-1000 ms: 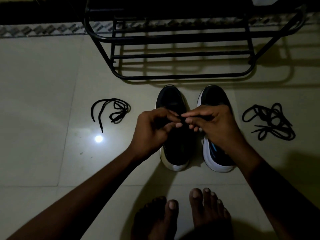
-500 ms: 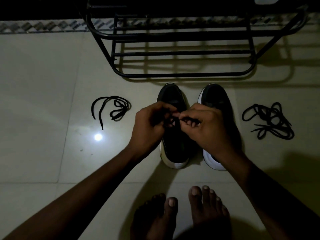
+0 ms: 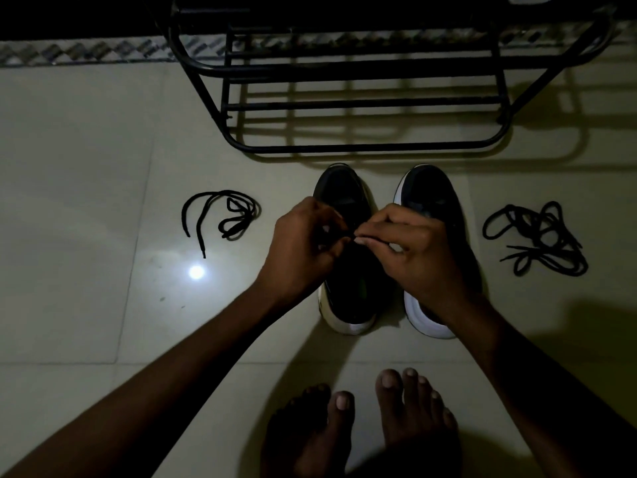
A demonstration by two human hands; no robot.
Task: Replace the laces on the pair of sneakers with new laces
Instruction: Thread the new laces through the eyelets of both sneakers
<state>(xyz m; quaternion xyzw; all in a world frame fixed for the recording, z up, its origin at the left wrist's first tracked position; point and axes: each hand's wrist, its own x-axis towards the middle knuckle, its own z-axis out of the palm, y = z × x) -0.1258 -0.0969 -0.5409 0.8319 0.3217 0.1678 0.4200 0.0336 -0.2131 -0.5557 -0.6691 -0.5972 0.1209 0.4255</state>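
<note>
- Where the left shoe (image 3: 344, 191) stands beside the right shoe (image 3: 432, 194), I see both hands meet over it.
- Curled fingers of the left hand (image 3: 303, 251) and right hand (image 3: 417, 253) pinch its black lace (image 3: 374, 240).

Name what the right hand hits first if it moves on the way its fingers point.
Probably the left hand, whose fingers almost meet the right hand over the left sneaker; depth is unclear.

Left grip (image 3: 303, 250) and right grip (image 3: 413, 251) curled, fingertips pinching together.
</note>
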